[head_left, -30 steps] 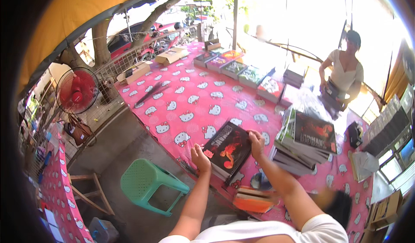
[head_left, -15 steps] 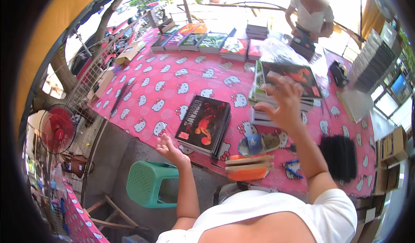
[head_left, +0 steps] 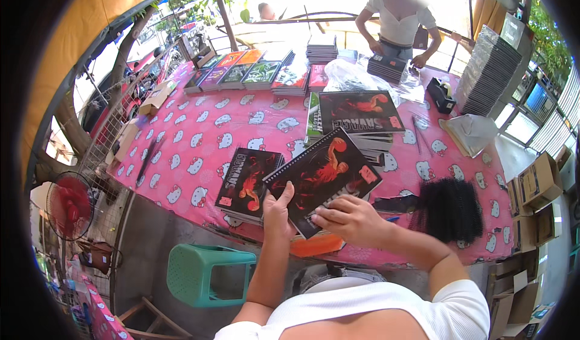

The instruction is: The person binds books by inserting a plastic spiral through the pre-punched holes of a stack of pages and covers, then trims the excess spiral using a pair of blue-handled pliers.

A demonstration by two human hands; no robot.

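Note:
A black spiral notebook (head_left: 323, 174) with a red figure on its cover is held tilted above the near side of the table. My left hand (head_left: 278, 212) grips its lower left edge by the spiral, thumb on the cover. My right hand (head_left: 349, 219) is closed on the lower right edge, fingers over the cover. Left of it lies a stack of matching notebooks (head_left: 244, 183), partly covered by the held one. Farther off to the right stands a taller notebook stack (head_left: 359, 113). An orange object (head_left: 317, 245) shows partly beneath the held notebook.
Black spiral binding coils (head_left: 450, 210) lie at the right of the pink table (head_left: 181, 140). Rows of colourful notebooks (head_left: 238, 74) line the far edge. A person (head_left: 399, 25) stands across, hands by a notebook stack (head_left: 386, 68). A tape dispenser (head_left: 441, 95) sits far right; a green stool (head_left: 208, 273) stands near left.
My right hand has come back from the far right stack toward me. A notebook is now between both hands, where both were empty before. The view has shifted slightly.

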